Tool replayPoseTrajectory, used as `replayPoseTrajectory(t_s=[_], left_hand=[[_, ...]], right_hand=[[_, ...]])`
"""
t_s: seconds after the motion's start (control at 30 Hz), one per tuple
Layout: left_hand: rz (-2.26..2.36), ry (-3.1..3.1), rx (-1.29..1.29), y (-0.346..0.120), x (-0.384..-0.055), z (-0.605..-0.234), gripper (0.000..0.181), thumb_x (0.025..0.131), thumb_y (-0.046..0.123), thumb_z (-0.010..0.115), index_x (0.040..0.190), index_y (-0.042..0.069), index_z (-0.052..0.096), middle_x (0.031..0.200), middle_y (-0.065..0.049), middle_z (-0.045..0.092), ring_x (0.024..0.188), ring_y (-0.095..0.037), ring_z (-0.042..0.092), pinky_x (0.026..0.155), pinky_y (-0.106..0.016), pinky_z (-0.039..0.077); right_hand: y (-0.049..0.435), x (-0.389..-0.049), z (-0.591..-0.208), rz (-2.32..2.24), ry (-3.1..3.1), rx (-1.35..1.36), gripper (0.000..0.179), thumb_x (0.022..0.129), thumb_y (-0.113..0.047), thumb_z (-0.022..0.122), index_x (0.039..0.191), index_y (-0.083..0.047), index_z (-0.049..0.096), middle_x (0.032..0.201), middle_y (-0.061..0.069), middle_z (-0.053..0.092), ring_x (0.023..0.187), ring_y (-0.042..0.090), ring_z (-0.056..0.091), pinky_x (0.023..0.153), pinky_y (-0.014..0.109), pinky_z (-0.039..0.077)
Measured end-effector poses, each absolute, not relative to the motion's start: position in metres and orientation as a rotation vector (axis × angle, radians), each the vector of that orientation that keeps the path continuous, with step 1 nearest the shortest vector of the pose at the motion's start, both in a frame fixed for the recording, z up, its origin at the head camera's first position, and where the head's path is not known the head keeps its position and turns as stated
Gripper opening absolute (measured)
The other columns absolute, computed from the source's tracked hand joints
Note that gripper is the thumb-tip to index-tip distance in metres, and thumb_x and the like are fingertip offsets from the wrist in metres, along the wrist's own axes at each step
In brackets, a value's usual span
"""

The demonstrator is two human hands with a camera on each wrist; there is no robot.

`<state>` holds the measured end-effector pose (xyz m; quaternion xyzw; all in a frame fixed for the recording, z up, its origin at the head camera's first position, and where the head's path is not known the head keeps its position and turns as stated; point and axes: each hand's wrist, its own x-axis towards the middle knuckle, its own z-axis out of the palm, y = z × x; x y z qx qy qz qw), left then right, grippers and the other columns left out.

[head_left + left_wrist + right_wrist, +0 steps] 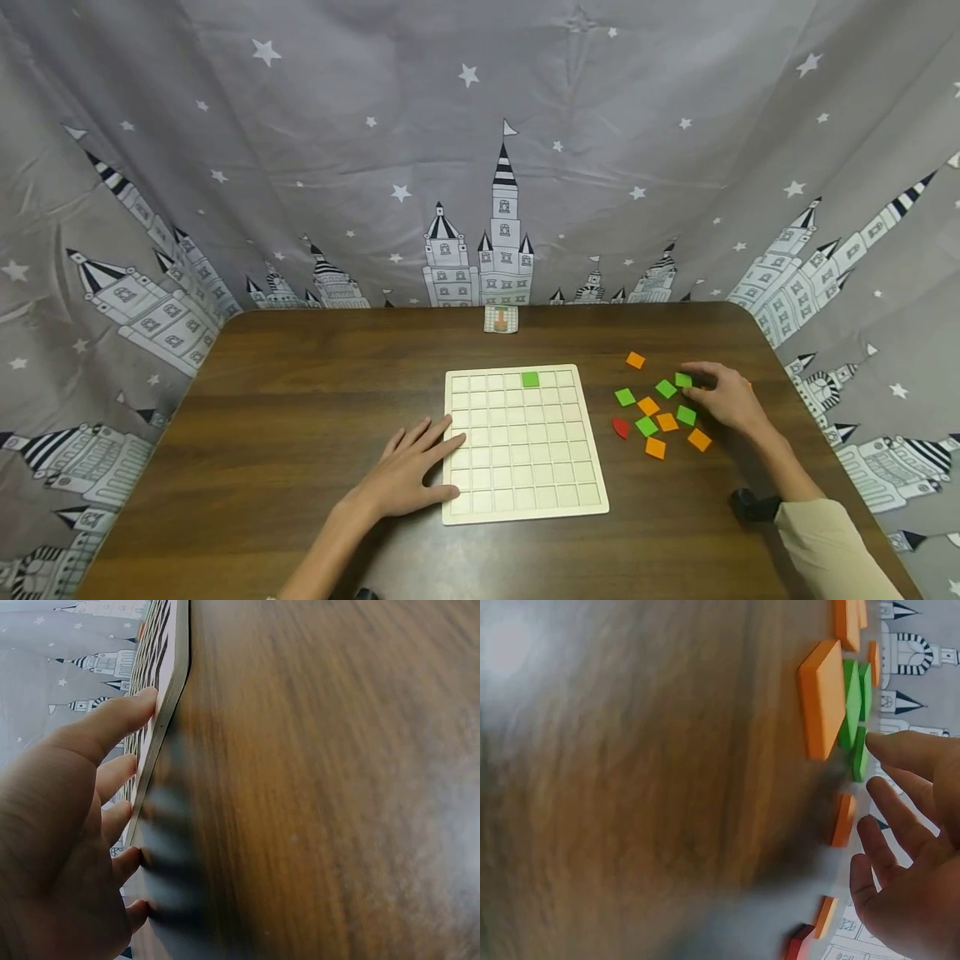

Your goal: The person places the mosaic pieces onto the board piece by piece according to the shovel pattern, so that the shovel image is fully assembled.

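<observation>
A pale gridded board (525, 454) lies on the table, with one green square tile (530, 380) in its top row. My left hand (408, 471) rests at the board's left edge, fingers spread; in the left wrist view the thumb (146, 705) touches the rim. At the right, my right hand (727, 398) pinches a green square tile (682, 380) between thumb and index finger. Around it lie several green tiles (666, 388), several orange tiles (667, 422) and a red quarter-round piece (621, 428). The right wrist view shows the thumb against a green tile (860, 754).
A small printed card (500, 319) lies at the back edge of the brown wooden table (315, 375). Behind the table hangs a grey curtain (337, 192) with castles and stars. A dark wrist strap (753, 505) is on the right forearm.
</observation>
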<state>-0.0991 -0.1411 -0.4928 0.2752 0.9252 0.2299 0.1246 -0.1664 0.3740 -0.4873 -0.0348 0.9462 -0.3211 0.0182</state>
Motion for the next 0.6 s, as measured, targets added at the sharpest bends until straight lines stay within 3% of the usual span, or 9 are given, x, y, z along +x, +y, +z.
replayPoseTrajectory(t_s=[0.6], left_hand=[[0.668, 2.707, 0.828, -0.1407, -0.1004, -0.4946, 0.072, 0.091, 0.049, 0.068, 0.151, 0.016, 0.047, 0.161, -0.011, 0.029, 0.147, -0.041, 0.020, 0.111, -0.069, 0.012]], right_hand=[[0.3777, -0.1719, -0.4936, -0.946, 3.002, -0.126, 0.036, 0.092, -0.006, 0.068, 0.125, 0.008, 0.064, 0.127, 0.035, 0.056, 0.113, 0.053, 0.053, 0.092, 0.064, 0.043]])
